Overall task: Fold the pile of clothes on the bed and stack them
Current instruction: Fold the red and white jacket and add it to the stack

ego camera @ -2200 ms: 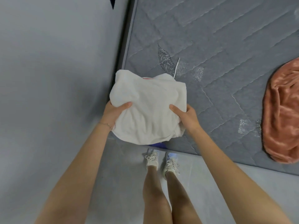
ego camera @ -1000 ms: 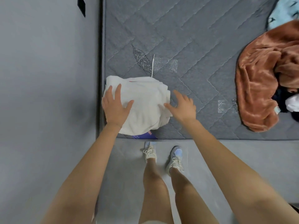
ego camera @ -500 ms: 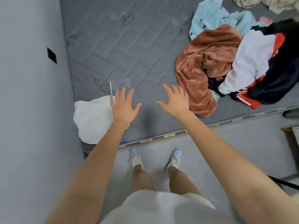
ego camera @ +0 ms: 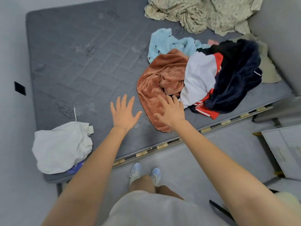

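Hovering splayed and empty, left hand (ego camera: 124,112) and right hand (ego camera: 171,110) — rust-orange plush garment (ego camera: 154,79) at the right fingertips, judged next; folded white fabric garment (ego camera: 60,147) lies down-left of the left fingers — stack base.

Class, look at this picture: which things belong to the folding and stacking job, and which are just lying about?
Job: folded white garment; rust-brown fleece garment; light blue fleece garment; white and red garment; dark navy garment; grey quilted mattress; left hand; right hand.

Lying about: crumpled beige patterned sheet; pale grey cabinet; black square on the wall.
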Tool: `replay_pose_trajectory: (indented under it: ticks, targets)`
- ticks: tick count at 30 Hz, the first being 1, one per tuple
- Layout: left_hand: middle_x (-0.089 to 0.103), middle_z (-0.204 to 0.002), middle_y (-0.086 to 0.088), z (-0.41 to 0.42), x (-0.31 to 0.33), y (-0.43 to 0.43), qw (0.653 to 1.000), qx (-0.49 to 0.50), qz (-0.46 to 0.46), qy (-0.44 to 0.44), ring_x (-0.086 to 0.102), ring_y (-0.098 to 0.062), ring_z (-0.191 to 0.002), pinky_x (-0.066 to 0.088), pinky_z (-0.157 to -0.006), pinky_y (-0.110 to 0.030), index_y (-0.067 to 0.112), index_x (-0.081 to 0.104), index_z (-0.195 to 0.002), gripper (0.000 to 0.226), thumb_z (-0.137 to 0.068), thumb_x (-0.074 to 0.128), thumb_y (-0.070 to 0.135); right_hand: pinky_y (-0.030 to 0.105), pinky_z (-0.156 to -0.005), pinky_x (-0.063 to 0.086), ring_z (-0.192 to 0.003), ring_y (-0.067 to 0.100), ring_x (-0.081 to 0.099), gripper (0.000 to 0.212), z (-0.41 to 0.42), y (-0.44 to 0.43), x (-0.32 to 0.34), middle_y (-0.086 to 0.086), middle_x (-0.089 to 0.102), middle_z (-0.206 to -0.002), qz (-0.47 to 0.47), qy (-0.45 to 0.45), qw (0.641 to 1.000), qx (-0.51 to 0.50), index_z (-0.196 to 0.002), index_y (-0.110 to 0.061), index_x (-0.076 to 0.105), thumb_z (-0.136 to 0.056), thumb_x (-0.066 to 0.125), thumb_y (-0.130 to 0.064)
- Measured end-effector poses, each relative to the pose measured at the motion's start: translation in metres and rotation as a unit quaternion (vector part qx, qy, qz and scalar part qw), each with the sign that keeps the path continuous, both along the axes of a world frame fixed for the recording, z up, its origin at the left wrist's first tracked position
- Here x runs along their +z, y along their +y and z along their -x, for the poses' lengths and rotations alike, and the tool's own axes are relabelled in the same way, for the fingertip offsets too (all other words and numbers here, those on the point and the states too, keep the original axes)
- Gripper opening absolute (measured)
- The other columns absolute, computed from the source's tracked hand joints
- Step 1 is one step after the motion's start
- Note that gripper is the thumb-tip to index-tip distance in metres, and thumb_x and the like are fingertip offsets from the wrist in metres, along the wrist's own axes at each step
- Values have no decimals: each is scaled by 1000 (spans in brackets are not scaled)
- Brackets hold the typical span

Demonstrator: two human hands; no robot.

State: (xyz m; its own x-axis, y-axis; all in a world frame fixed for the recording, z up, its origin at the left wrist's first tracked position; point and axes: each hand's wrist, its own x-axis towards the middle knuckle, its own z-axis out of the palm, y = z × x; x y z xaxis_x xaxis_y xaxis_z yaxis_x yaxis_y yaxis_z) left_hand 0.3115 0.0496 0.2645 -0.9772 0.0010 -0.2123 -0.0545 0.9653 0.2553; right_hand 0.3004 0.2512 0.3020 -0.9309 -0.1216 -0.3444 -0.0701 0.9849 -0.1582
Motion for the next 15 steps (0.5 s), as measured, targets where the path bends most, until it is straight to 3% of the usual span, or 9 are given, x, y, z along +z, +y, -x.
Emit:
replay_pose_trajectory:
  ticks: [15]
  targets:
    - [5, -164, -5, 110, 14, 75, 993, -113, 14, -4, -4, -29, -151, -8, -118, -55, 31, 18, -155, 72, -94, 41, 62, 50, -114, 19, -147, 33, 15, 79, 71, 97, 4, 10, 21, -159, -28, 4, 992, -125, -155, -25, 17, -92, 53, -56]
